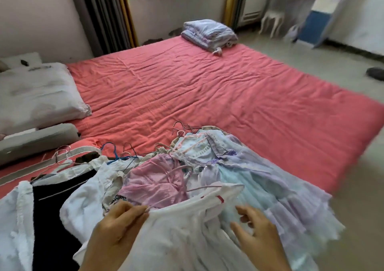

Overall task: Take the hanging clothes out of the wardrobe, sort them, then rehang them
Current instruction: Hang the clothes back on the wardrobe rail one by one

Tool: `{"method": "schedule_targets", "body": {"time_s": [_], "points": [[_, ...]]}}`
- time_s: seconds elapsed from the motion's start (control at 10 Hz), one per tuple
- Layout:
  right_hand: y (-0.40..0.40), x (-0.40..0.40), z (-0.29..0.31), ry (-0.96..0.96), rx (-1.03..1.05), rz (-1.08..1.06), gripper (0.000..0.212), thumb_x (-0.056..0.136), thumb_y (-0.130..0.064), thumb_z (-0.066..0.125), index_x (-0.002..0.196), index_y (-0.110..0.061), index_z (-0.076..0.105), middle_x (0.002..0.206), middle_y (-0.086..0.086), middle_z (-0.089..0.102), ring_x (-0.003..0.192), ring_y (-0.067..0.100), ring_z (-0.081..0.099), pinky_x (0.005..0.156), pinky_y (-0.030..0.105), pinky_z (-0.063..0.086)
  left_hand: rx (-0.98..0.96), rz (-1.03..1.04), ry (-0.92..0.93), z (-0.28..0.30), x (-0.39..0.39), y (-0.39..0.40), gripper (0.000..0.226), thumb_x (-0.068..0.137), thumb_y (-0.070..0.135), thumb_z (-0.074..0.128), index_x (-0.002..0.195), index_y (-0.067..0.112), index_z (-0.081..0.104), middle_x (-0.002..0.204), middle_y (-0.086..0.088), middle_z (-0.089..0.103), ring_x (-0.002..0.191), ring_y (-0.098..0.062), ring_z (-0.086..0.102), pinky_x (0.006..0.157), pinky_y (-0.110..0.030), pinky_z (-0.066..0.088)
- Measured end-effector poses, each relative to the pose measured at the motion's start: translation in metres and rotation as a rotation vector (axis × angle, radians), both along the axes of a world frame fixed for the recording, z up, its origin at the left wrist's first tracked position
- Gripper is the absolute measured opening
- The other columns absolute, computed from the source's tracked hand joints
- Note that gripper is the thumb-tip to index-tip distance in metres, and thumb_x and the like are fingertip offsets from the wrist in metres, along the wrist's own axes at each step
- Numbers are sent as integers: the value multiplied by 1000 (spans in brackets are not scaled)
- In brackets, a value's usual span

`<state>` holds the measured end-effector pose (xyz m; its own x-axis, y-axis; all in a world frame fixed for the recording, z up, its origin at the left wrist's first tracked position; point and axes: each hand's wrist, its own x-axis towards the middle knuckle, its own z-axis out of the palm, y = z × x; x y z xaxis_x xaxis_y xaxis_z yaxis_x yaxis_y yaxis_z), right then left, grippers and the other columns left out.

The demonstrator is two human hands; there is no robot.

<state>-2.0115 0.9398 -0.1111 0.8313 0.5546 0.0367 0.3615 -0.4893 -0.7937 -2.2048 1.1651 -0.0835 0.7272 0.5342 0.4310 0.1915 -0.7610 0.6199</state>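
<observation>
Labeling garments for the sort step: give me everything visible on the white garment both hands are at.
The white garment lies frontmost on the clothes pile at the near edge of the bed. It looks like thin, slightly sheer fabric, gathered and crumpled. A small red tag sits at its upper edge, where a pale hanger seems threaded through. The left hand pinches its top edge; the right hand rests spread-fingered at its right side. It overlaps a pink top and a tulle dress. Its lower part runs out of frame.
</observation>
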Motion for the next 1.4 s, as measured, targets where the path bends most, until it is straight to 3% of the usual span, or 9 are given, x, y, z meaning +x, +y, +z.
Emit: {"method": "schedule_targets", "body": {"time_s": [0.2,0.4,0.5,0.6,0.8,1.1,1.2,1.3,1.4], "points": [[-137,-103,72,-303,76,-344,36,62,-51,58,95,-38,64,91,-23,62,81,-9,57,71,-3,37,157,-375,-115,51,-12,-68,21,86,46,52,97,30,62,82,20,52,67,5,49,57,-10,40],[-245,-195,114,-478,-13,-620,50,64,-49,58,114,-49,53,111,-28,50,89,-7,55,82,-2,35,207,-763,-25,84,2,-129,33,83,32,57,107,54,57,99,40,49,81,11,54,69,-7,42],[-310,-265,142,-544,-83,-872,51,65,-51,57,114,-34,54,119,-32,46,98,-1,50,87,0,32,236,-997,-114,107,16,-208,41,82,29,59,106,61,54,98,38,52,81,8,57,69,-7,43],[-350,-313,166,-579,-183,-1020,56,68,-51,58,120,-29,55,120,-28,48,109,1,46,91,7,34,165,-1194,-151,131,20,-272,24,85,39,55,99,58,58,92,33,53,78,8,57,67,-9,43],[-413,-386,208,-512,-222,-1188,51,77,-38,73,121,-46,49,124,-36,40,118,-23,31,90,-5,23,109,-1518,-384,172,14,-405,31,93,55,42,100,32,62,82,19,51,66,5,54,58,-17,45],[-495,-483,284,-591,-304,-1478,49,70,-78,44,111,-53,49,108,-40,57,110,-20,45,81,-5,34,-81,-1875,-382,233,-20,-585,23,83,47,49,100,41,63,83,15,56,70,4,58,64,-6,39],[-515,-506,302,-613,-309,-1553,17,82,-43,63,95,-51,55,104,-41,55,100,-18,52,75,-3,37,-143,-1963,-389,244,-32,-639,20,82,47,51,96,44,65,83,13,57,73,0,60,66,-10,42],[-533,-526,317,-635,-331,-1608,19,78,-62,57,93,-49,60,98,-32,63,93,-12,59,77,2,41,-206,-2040,-409,257,-41,-686,19,81,48,53,93,46,67,80,10,58,74,-4,61,67,-19,46],[-546,-543,334,-625,-342,-1664,51,63,-88,42,93,-54,65,95,-24,67,90,-6,63,77,8,47,-245,-2098,-467,274,-51,-730,20,82,49,53,94,43,66,78,10,57,74,-4,61,67,-22,47]]}}
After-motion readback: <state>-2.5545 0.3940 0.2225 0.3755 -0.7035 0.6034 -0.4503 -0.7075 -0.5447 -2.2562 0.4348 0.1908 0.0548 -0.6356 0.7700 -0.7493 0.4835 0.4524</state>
